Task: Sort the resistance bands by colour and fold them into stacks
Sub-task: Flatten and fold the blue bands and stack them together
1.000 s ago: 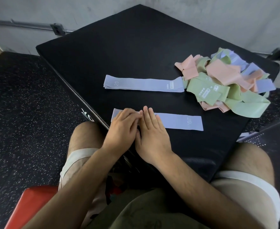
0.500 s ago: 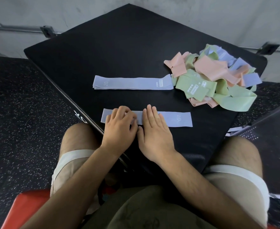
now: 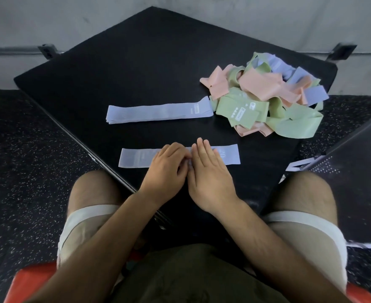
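A: Where are the 2 hands?

B: Side by side on 1 lavender band (image 3: 136, 160) that lies flat just inside the near corner of the table (image 3: 136, 62). The right hand (image 3: 210, 171) lies flat, fingers straight and together, pressing the band's right half down.

A: And the left?

B: The left hand (image 3: 167, 169) has its fingers bent, with the tips on the band's middle, right against the other hand's index finger. I cannot tell whether it pinches the band or only presses on it.

A: How much of the band shows?

B: Both ends. The left end reaches toward the near left edge, and the right end sticks out past the right hand's fingers.

A: What lies beyond it?

B: A lavender stack (image 3: 158, 112) of flat bands, roughly parallel to the near band and well apart from it, around the middle of the table. Its right end touches the mixed pile (image 3: 267, 99).

A: Which colours are in the pile?

B: 3: pink, green and lavender, tangled loosely toward the right corner.

A: Anything around the table?

B: A dark speckled floor (image 3: 27, 171), a grey panel (image 3: 355, 171) by the right knee, and a red seat (image 3: 27, 281) under the person.
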